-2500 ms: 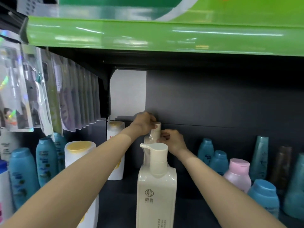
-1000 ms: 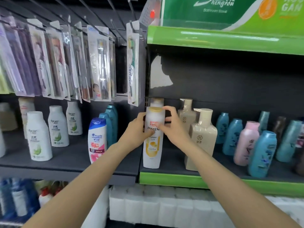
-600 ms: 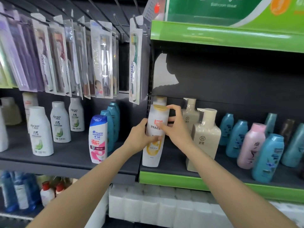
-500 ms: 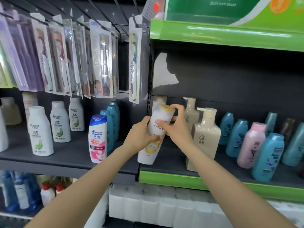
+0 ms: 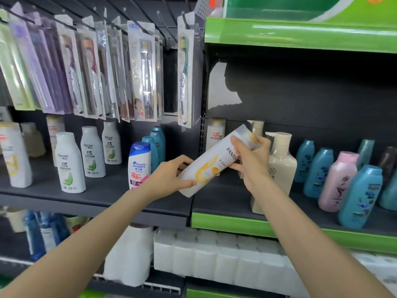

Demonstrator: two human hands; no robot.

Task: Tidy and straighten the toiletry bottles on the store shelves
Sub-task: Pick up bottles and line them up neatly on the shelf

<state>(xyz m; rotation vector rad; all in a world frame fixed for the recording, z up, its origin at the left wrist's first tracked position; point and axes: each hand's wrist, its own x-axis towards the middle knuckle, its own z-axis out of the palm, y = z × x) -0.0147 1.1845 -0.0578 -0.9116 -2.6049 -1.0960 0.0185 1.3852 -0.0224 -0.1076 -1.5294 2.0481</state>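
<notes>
A white Pantene bottle (image 5: 211,166) with a yellow swirl is held in the air in front of the shelf, tilted steeply with its cap up to the right. My left hand (image 5: 169,177) grips its lower end. My right hand (image 5: 250,160) grips its upper part near the cap. A second Pantene bottle (image 5: 216,134) stands upright at the back of the green-edged shelf (image 5: 232,224). Cream pump bottles (image 5: 281,162) stand just right of my right hand.
Blue and pink bottles (image 5: 341,181) fill the shelf's right side. On the grey shelf (image 5: 103,203) to the left stand a Head & Shoulders bottle (image 5: 138,164) and white bottles (image 5: 69,162). Packaged toothbrushes (image 5: 141,74) hang above. White tissue packs (image 5: 214,254) sit below.
The Pantene bottle has been lifted off the shelf and tipped from upright to a steep slant, its base swinging left. My left hand slid down to its lower end.
</notes>
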